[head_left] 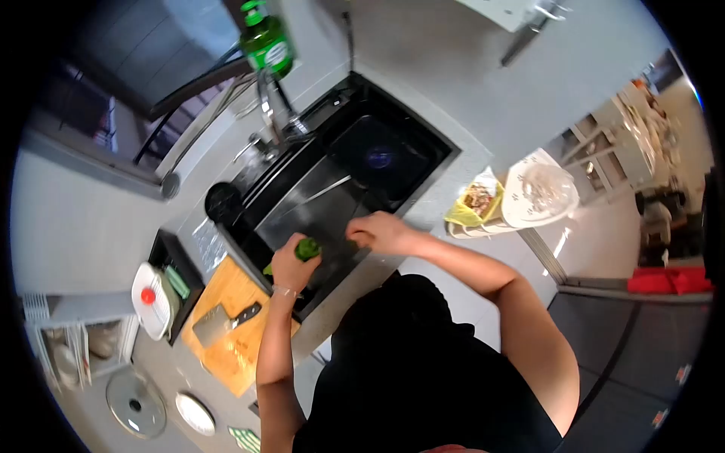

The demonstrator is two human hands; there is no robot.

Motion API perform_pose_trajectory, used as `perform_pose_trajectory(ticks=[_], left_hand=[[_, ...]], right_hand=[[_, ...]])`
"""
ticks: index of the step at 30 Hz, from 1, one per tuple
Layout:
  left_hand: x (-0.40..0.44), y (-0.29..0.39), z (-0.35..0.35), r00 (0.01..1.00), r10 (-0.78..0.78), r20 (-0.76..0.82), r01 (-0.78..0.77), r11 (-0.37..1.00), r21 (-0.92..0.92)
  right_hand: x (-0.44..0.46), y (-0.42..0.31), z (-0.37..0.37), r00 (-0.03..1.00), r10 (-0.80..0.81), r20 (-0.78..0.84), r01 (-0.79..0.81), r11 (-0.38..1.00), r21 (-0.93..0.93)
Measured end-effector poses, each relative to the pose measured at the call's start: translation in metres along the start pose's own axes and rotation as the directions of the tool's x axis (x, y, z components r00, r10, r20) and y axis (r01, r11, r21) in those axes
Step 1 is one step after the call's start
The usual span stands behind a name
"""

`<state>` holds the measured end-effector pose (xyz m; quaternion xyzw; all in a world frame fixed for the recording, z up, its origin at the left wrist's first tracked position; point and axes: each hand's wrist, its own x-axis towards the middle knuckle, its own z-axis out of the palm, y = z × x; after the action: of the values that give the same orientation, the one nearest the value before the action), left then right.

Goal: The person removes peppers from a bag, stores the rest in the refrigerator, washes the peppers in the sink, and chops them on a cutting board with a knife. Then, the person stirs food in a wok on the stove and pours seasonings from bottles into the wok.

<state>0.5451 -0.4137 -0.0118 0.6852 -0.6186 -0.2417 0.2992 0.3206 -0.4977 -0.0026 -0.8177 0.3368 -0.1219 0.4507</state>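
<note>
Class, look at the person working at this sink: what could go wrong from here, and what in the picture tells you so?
The cleaver lies uncovered on the cutting board, its handle towards the left forearm, so a careless swing might knock it.
The left hand alone seems to grip the green vegetable, which might slip and drop into the sink.

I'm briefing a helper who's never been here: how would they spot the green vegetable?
Start at the black sink. Over its end nearest the wooden board, the left hand holds the green vegetable. Unlike the tall green bottle beyond the faucet, it is small and hand-held.
</note>
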Motion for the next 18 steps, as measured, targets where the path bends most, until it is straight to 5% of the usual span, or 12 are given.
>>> perform_pose_trajectory(ticks=[2,5,8,9,11,13,16,18], left_hand=[[-0.001,0.000,0.005,0.997,0.038,-0.065,-0.039,0.999,-0.013],[-0.013,-0.009,0.004,0.994,-0.036,-0.102,0.028,0.996,-0.084],[-0.025,-0.021,0.001,0.984,-0.130,-0.126,0.111,0.983,-0.146],[-0.027,-0.027,0.001,0.982,-0.139,-0.129,0.118,0.980,-0.159],[-0.031,-0.039,0.002,0.978,-0.160,-0.136,0.135,0.975,-0.177],[-0.029,-0.036,0.001,0.975,-0.185,-0.122,0.155,0.963,-0.221],[-0.022,-0.032,0.003,0.976,-0.187,-0.112,0.148,0.946,-0.290],[-0.014,-0.032,0.013,0.974,-0.190,-0.120,0.141,0.933,-0.331]], right_hand=[[-0.003,0.010,0.001,0.989,-0.027,-0.143,0.058,0.975,0.217],[-0.027,0.081,0.001,0.888,0.129,-0.441,-0.014,0.967,0.253],[-0.078,0.143,-0.035,0.611,0.306,-0.730,-0.328,0.937,0.119],[-0.100,0.188,-0.043,0.548,0.292,-0.784,-0.310,0.941,0.134],[-0.130,0.196,-0.072,0.396,0.422,-0.816,-0.570,0.810,0.143],[-0.146,0.216,-0.089,0.418,0.451,-0.789,-0.660,0.747,0.078],[-0.144,0.228,-0.102,0.454,0.105,-0.885,-0.658,0.709,-0.254],[-0.118,0.226,-0.106,0.470,0.153,-0.869,-0.590,0.787,-0.181]])
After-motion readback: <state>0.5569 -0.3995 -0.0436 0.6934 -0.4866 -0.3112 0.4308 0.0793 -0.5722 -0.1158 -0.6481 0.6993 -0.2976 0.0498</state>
